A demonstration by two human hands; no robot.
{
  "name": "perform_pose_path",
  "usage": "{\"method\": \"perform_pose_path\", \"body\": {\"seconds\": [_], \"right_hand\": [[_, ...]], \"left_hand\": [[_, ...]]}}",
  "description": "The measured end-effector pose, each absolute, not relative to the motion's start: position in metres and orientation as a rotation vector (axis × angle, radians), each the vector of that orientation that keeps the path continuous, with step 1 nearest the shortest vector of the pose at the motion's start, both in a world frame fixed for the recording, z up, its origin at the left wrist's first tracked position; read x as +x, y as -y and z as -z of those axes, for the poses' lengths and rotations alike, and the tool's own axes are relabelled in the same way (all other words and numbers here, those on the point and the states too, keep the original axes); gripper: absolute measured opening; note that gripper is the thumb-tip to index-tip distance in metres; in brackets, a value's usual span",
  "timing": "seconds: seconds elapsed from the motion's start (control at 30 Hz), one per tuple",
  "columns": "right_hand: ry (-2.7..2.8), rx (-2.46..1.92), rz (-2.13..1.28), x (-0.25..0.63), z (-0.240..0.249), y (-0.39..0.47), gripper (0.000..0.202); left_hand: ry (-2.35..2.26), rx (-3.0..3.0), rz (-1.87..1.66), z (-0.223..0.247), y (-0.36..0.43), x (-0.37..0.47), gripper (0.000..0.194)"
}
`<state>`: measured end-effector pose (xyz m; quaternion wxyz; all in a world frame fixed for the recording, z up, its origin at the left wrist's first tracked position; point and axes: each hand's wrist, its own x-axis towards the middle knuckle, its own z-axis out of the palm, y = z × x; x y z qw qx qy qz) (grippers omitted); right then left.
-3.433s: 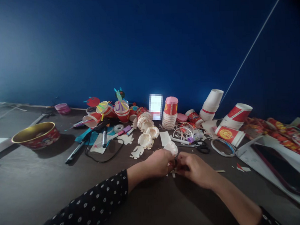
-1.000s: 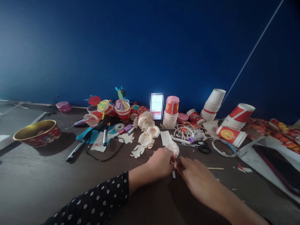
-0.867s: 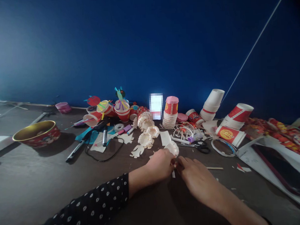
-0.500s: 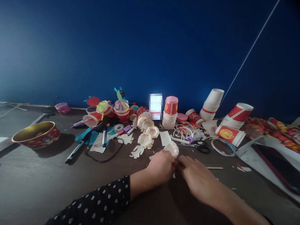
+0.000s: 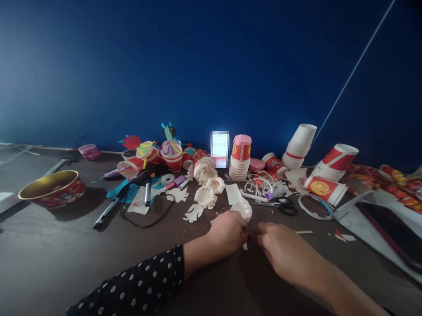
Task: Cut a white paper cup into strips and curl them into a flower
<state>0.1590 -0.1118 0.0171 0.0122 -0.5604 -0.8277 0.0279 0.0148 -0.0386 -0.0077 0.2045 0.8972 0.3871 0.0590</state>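
My left hand (image 5: 228,232) is closed around a cut white paper cup piece (image 5: 241,208) with a pleated, folded rim, held just above the dark table. The cup's lower part is hidden by the fingers. My right hand (image 5: 279,248) is beside it on the right, fingers bent together and fingertips near the cup's lower edge. What those fingertips pinch, if anything, is too small to make out. Beyond my left hand lie similar pleated cup pieces (image 5: 209,190) and a cut paper scrap (image 5: 193,213). Black-handled scissors (image 5: 286,206) rest past my right hand.
A stack of paper cups (image 5: 240,159) stands at the back. Further cups (image 5: 299,147) lean at right, near a phone (image 5: 403,236) on a white box. To the left are a gold-lined bowl (image 5: 51,188), a pen-like black cutter (image 5: 106,214) and a marker (image 5: 147,193).
My right hand has shifted slightly right and down, its fingers drawing a little away from the cup piece. The left hand keeps its hold almost unmoved.
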Motion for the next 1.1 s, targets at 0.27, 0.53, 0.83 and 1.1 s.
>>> {"method": "perform_pose_path", "body": {"seconds": [0.27,0.53,0.83,1.1], "right_hand": [[2.665,-1.742,-0.05,0.153,-0.02,0.113,0.03],[2.676,-1.792,-0.062,0.15,-0.022,0.111,0.032],[2.666,-1.819,0.015,0.147,-0.02,0.108,0.03],[2.66,-1.856,0.027,0.147,-0.017,0.107,0.03]], "left_hand": [[-0.987,2.478,-0.22,0.006,0.033,0.008,0.017],[-1.037,2.404,-0.33,0.003,0.032,0.009,0.021],[-1.064,2.338,-0.45,0.012,0.026,0.01,0.021],[-1.112,2.348,-0.539,0.012,0.027,0.01,0.021]]}}
